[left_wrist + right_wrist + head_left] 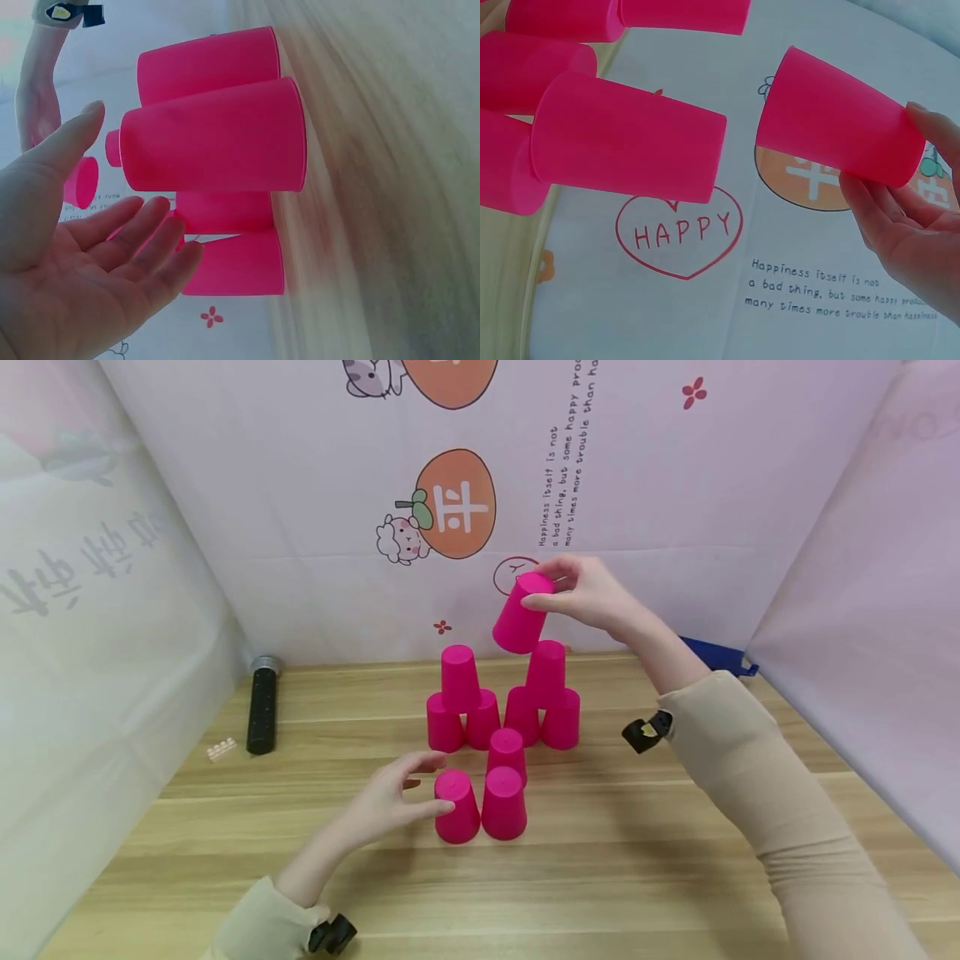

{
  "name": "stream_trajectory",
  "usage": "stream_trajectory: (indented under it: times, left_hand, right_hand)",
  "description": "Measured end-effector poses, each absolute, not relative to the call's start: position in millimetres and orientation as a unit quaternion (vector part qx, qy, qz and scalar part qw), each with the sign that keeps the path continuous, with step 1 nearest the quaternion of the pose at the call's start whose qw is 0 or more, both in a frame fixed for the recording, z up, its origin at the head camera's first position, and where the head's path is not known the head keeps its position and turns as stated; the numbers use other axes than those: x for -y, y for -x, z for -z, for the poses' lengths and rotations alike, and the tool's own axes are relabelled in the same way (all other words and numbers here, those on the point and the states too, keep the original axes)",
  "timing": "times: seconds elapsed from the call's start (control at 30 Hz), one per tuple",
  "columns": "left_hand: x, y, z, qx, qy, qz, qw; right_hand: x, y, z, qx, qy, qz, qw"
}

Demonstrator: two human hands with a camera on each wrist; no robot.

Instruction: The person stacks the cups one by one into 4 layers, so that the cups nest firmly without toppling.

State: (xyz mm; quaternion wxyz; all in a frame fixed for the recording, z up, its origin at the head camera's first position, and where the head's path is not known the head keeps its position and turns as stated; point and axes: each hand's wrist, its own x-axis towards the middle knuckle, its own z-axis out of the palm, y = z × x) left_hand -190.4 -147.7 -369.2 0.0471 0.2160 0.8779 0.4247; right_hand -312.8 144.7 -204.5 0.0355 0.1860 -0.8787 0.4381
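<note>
My right hand [588, 597] pinches a pink plastic cup [516, 622] near its narrow end, thumb on one side and fingers on the other. Upside down and tilted, that cup hangs in the air over the two back stacks. Each stack has two inverted cups below and one on top: the left top cup [459, 677] and the right top cup [547, 672]. In front stand three more inverted cups. Around the front left cup [457, 810] lie the spread fingers of my left hand [382, 802]; the left wrist view shows a gap between palm and cup.
A black cylinder with a silvery head [262, 706] stands at the back left, beside a small pale bumpy piece [222, 749]. Behind my right forearm lies a blue object [716, 656]. Printed white cloth [300, 510] encloses the wooden table [525, 893] at the back and sides.
</note>
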Motion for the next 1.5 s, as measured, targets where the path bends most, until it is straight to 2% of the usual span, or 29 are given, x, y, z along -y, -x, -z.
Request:
stream_trajectory:
  times: [0.23,0.53,0.93,1.5]
  left_hand:
    - [145,188,376,-0.876,-0.218,-0.424,0.074]
    - [141,191,383,-0.873,-0.213,-0.432,0.074]
    - [140,192,385,-0.863,-0.197,-0.460,0.075]
    - [139,192,385,-0.857,-0.212,-0.464,0.074]
  right_hand:
    - [-125,328,213,0.894,-0.225,-0.387,-0.001]
    - [-110,338,224,0.911,-0.281,-0.300,-0.040]
    - [-99,340,231,0.928,-0.284,-0.217,-0.104]
    - [-94,343,237,0.933,-0.297,-0.169,-0.115]
